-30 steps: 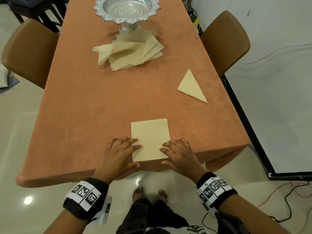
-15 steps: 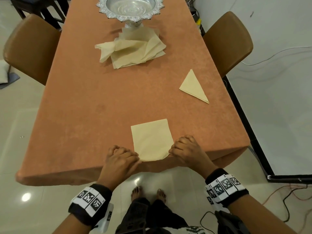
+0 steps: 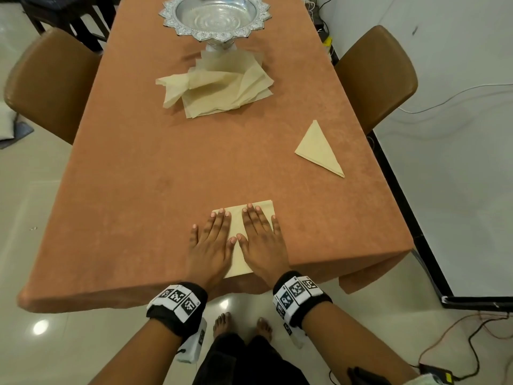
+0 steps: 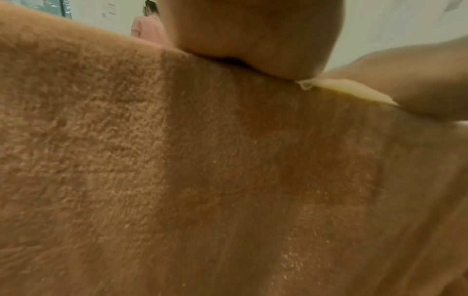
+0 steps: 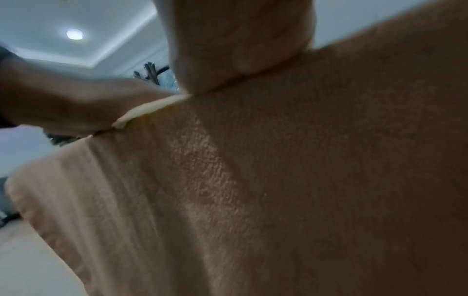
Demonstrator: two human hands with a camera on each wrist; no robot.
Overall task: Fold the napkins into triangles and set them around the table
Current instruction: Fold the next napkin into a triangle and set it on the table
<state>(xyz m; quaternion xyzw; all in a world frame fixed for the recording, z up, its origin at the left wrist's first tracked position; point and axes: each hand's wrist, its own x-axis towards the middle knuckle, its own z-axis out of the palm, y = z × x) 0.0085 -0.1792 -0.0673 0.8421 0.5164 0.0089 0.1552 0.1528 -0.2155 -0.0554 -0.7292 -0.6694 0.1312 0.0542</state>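
Note:
A cream square napkin (image 3: 237, 222) lies flat near the front edge of the orange table (image 3: 155, 173). My left hand (image 3: 212, 240) and right hand (image 3: 262, 236) both press flat on it, fingers straight, side by side. Between them a strip of napkin shows. The wrist views give only a thin cream edge of the napkin (image 4: 349, 88) (image 5: 149, 109) under my hands, against the cloth. A folded triangle napkin (image 3: 319, 150) lies at the right side. A loose pile of napkins (image 3: 219, 87) sits further back by the bowl's foot.
A silver pedestal bowl (image 3: 215, 16) stands at the far middle of the table. Brown chairs stand at the left (image 3: 50, 81) and right (image 3: 374, 76). My bare feet show below the front edge. Cables (image 3: 458, 343) trail on the floor at the right.
Both hands have moved from the napkin's near corners onto its top and now lie flat on it. The napkin has shifted little.

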